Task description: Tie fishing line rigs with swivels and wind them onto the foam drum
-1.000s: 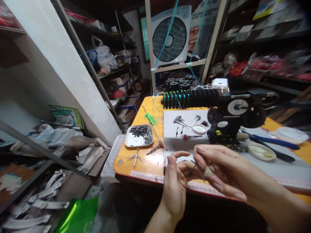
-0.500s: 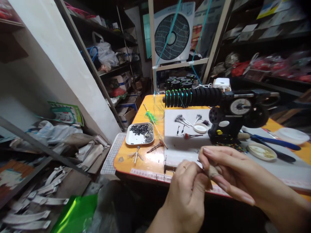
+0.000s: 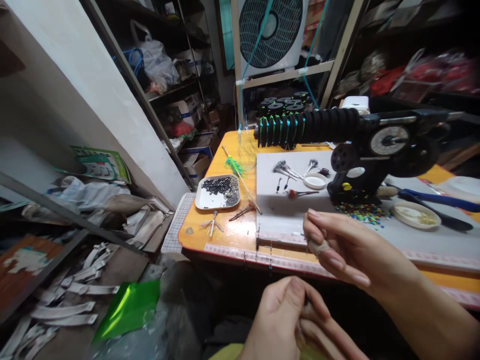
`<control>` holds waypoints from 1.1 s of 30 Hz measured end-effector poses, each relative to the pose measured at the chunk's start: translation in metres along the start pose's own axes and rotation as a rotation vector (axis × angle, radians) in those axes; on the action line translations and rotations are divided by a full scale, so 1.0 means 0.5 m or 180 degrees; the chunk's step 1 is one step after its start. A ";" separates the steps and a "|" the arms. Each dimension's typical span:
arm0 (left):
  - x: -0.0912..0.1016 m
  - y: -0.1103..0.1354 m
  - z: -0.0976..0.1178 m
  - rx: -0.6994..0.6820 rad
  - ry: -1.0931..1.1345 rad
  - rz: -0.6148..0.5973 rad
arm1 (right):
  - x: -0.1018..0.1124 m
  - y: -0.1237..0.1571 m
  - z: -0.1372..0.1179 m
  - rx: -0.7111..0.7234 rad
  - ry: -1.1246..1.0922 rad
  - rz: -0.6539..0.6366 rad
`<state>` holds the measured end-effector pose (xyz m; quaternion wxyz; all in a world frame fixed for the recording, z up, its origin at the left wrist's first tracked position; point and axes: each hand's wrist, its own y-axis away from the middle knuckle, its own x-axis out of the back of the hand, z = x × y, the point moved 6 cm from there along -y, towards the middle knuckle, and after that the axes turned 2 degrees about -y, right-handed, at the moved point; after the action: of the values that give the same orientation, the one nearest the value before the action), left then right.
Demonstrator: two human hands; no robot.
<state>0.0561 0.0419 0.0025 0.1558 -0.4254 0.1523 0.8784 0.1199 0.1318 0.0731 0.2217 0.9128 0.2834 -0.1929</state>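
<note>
Closest in, low and off the tabletop: left hand (image 3: 287,317), curled shut, thumb tucked against forefinger, contents impossible to make out. Just above it, over the front edge of the tabletop (image 3: 195,241): right hand (image 3: 348,255), one fingertip taped, pinched tight on a thin dark sliver (image 3: 303,234) (way too tiny to name), other fingers fanned loose. Hands apart, not touching. Along that front edge, a measuring strip (image 3: 228,251). Further in, a white sheet (image 3: 288,207) with small dark pieces and a little white dish (image 3: 315,181). Left of it, near the left edge, a white tray (image 3: 204,202) of black bits. Right of the sheet, spilled coloured beads (image 3: 362,211) at the foot of a black winder (image 3: 375,155). Way back, beyond the far edge, a fan (image 3: 272,30).
</note>
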 end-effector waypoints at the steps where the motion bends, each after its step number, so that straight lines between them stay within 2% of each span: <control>1: 0.009 0.003 -0.007 0.0037 -0.0104 0.0091 | 0.000 -0.001 0.000 -0.0001 -0.0001 -0.0010; 5: 0.031 0.021 -0.020 0.0212 -0.0311 0.0392 | 0.004 -0.003 0.001 -0.0015 -0.0049 -0.0047; 13: 0.046 0.040 -0.035 0.0355 -0.0405 0.0634 | 0.007 0.002 0.001 -0.0028 -0.0167 -0.0118; 17: 0.040 0.035 -0.044 0.0345 -0.0194 0.0566 | 0.006 0.001 -0.001 0.0007 -0.0122 -0.0132; 19: 0.016 0.032 -0.024 0.0144 -0.0130 0.0287 | 0.007 0.002 -0.003 0.0046 -0.0043 -0.0131; 21: -0.013 0.028 0.017 -0.0282 -0.0449 0.0023 | 0.010 0.004 -0.006 0.0078 0.0063 -0.0149; 23: -0.035 0.021 0.061 -0.0695 -0.1030 -0.0062 | 0.012 0.007 -0.012 0.0092 0.0320 -0.0204; 26: -0.050 -0.002 0.108 -0.1061 -0.1363 -0.0073 | 0.015 0.013 -0.028 0.0147 0.1130 -0.0169; 30: -0.038 -0.041 0.137 -0.1022 -0.1804 0.0249 | 0.009 0.021 -0.053 0.0147 0.1764 -0.0131; 33: -0.034 -0.059 0.147 -0.0865 -0.1883 0.0263 | 0.006 0.023 -0.061 0.0125 0.1896 -0.0163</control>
<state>0.0263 0.0956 0.0554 0.0993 -0.1622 -0.0010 0.9817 0.1361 0.1400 0.1002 0.1061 0.9259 0.3552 0.0724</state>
